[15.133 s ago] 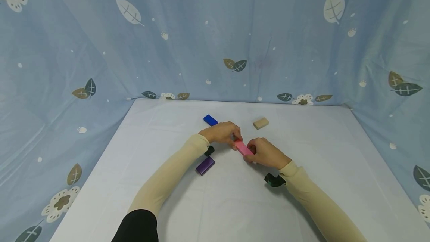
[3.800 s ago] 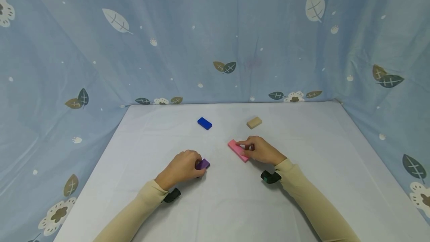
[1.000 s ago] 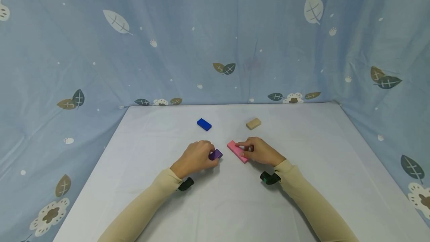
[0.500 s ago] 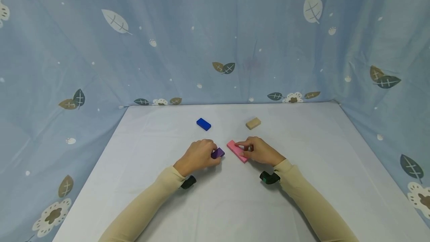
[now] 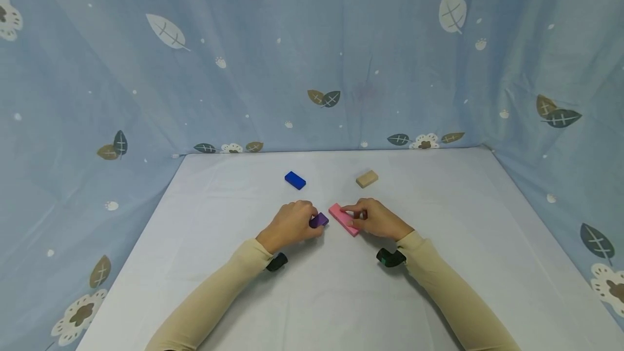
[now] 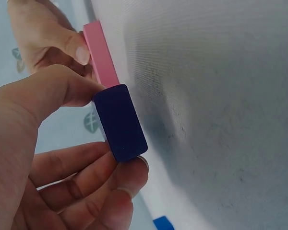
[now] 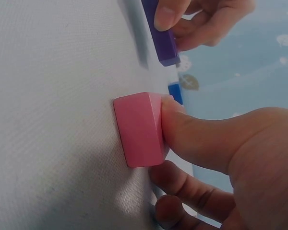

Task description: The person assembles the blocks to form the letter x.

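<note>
My left hand [image 5: 290, 225] pinches a purple block [image 5: 319, 220] between thumb and fingers. In the right wrist view the purple block [image 7: 162, 40] hangs slightly above the white cloth, with its shadow beneath. My right hand [image 5: 380, 220] holds a long pink block [image 5: 344, 219] that lies slantwise on the cloth, its thumb on the block [image 7: 139, 130] in the right wrist view. A small gap parts the two blocks in the head view. In the left wrist view the purple block's end [image 6: 121, 123] covers part of the pink block [image 6: 101, 55].
Behind the hands, a blue block [image 5: 295, 180] lies to the left and a beige block [image 5: 367, 179] to the right. White cloth [image 5: 336, 297] covers the table. A blue patterned curtain [image 5: 253, 58] stands at the back and sides.
Fifteen seconds ago both hands held the pink block and the purple block lay on the cloth. My left hand has since carried the purple block rightward, nearer the pink one; my right hand stays put lately.
</note>
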The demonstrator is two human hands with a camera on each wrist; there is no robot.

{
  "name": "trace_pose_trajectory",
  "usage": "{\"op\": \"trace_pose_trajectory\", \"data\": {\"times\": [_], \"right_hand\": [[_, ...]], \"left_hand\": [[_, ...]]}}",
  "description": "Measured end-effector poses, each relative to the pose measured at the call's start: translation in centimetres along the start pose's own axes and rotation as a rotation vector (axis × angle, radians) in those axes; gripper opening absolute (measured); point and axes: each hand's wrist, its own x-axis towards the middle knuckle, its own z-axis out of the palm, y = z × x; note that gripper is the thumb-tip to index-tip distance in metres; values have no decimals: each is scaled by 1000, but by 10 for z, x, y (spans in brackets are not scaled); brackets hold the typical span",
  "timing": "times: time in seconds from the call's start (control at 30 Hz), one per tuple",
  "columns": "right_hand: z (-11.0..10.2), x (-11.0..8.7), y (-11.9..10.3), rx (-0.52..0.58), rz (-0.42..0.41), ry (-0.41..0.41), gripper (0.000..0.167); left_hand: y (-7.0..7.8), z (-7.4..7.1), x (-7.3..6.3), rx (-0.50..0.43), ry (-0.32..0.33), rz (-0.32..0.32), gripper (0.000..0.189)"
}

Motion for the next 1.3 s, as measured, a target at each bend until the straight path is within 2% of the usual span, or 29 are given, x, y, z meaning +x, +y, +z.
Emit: {"op": "trace_pose_trajectory", "data": {"times": [0.4,0.87,1.3], "right_hand": [[-1,0,0,3,-7,1,39],[-1,1,0,-10,-16,-8,40],[-2,1,1,-2,-11,-8,41]], "left_hand": [[-3,5,8,3,-13,-6,21],[-3,10,14,29,-8,18,26],[-5,13,18,12,-19,19,24]]}}
